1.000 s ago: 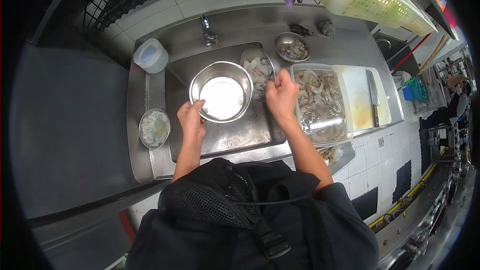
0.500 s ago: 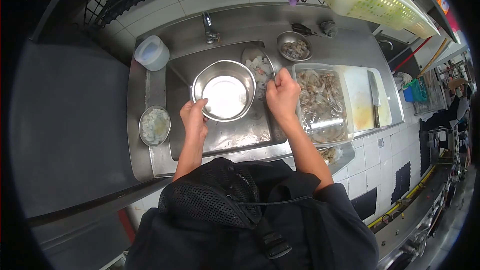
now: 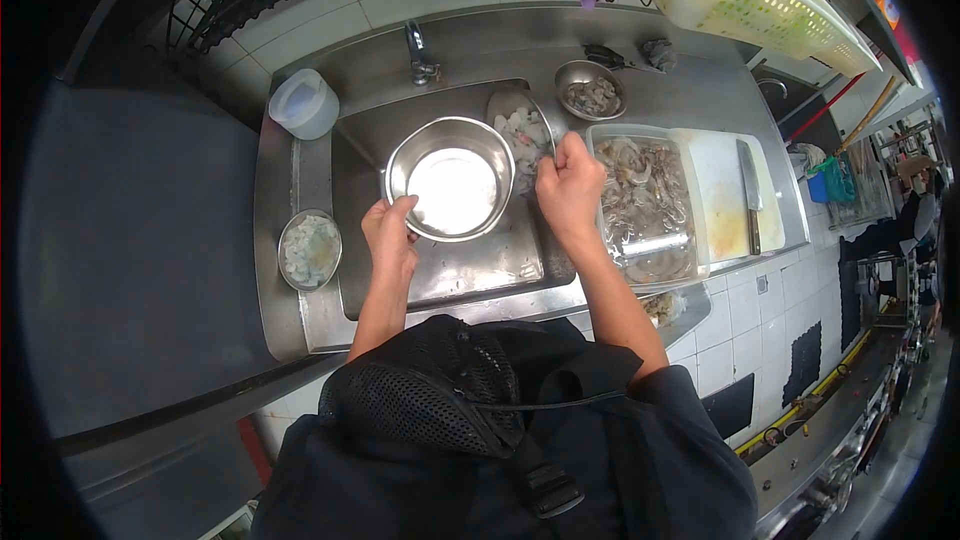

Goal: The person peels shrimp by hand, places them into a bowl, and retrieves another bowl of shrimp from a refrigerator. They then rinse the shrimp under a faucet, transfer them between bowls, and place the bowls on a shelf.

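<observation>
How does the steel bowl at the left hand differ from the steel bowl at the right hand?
The left bowl sits level in the sink; the right bowl is tilted. The left bowl shows only bright glare inside; the right bowl holds white pieces. Both are steel, gripped at the rim by the left hand and right hand.

1. A white lidded container (image 3: 303, 103) stands at upper left.
2. A small steel bowl (image 3: 281, 252) of pale pieces sits at the left.
3. A tap (image 3: 420, 55) is at top centre.
4. A second small bowl (image 3: 560, 85) of greyish seafood sits right of the tap.
5. A clear tub (image 3: 625, 130) of seafood lies right of centre, beside a white cutting board (image 3: 715, 190) with a knife (image 3: 750, 200) on it.
6. A yellow basket (image 3: 740, 0) hangs at upper right.
</observation>
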Available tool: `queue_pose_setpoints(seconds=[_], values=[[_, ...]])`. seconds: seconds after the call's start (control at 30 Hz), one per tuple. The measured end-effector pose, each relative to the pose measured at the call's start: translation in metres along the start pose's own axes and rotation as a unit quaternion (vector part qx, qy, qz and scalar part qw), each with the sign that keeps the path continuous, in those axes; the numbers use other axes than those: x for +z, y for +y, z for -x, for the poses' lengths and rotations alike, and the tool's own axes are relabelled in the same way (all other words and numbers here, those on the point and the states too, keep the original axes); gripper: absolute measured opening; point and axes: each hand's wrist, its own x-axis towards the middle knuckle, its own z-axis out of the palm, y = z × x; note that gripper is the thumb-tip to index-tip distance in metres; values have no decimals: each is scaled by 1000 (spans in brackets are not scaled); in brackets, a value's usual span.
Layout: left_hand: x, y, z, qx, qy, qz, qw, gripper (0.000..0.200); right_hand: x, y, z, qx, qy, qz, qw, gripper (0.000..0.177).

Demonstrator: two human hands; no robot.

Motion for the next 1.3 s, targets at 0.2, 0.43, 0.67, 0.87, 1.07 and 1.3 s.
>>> queue_pose_setpoints(seconds=[0.2,0.43,0.67,0.87,1.07,1.3], values=[[1,1,1,1,1,-2,1000,8,0,-1,0,3,-4,0,1000,18],[1,0,1,-4,0,2,1000,7,0,-1,-1,0,-9,7,1000,18],[-1,-3,-1,-8,1,3,1000,8,1,-2,-1,9,-11,-1,1000,19],[1,-3,-1,-11,2,3,1000,8,3,1,0,12,-13,-2,1000,19],[3,-3,-3,-9,5,0,1000,8,4,5,0,22,-10,1,1000,20],[-4,-9,-18,-22,21,19,999,12,20,123,14,160,81,-163,970,25]])
